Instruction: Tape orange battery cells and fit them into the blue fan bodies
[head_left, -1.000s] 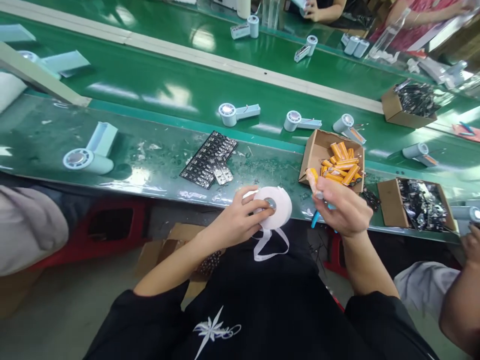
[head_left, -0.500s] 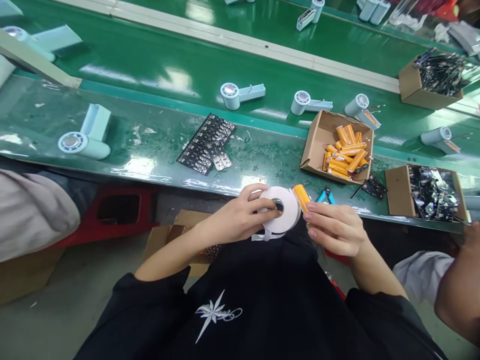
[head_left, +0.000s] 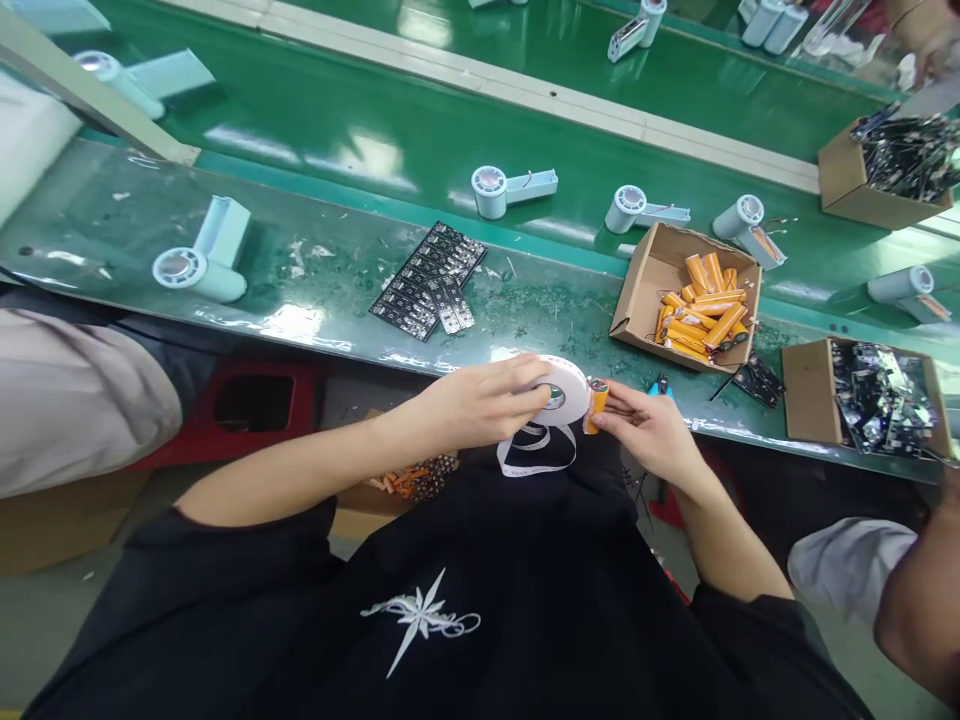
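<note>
My left hand [head_left: 506,400] grips a roll of white tape [head_left: 572,392], with fingers over its near side and at its core. A loose loop of tape backing [head_left: 534,468] hangs below the roll. Between the fingertips of my right hand [head_left: 651,425] is an orange battery cell [head_left: 598,404], held upright against the right edge of the roll. Just behind my right hand, blue-handled cutters [head_left: 661,386] lie at the bench edge, mostly hidden. An open carton [head_left: 628,305] with several orange battery cells [head_left: 705,320] stands on the bench beyond.
Black circuit boards [head_left: 424,285] lie on the bench [head_left: 330,250]. Cartons of boards [head_left: 810,395] and wired parts [head_left: 844,178] stand at right. Pale blue fan housings [head_left: 491,192] sit along the green belt [head_left: 315,110]. A red stool [head_left: 225,410] and people's sleeves flank me.
The orange cell has turned more upright and now meets the roll's edge. The loop of tape backing hangs longer. My right hand has turned, and the view has shifted slightly.
</note>
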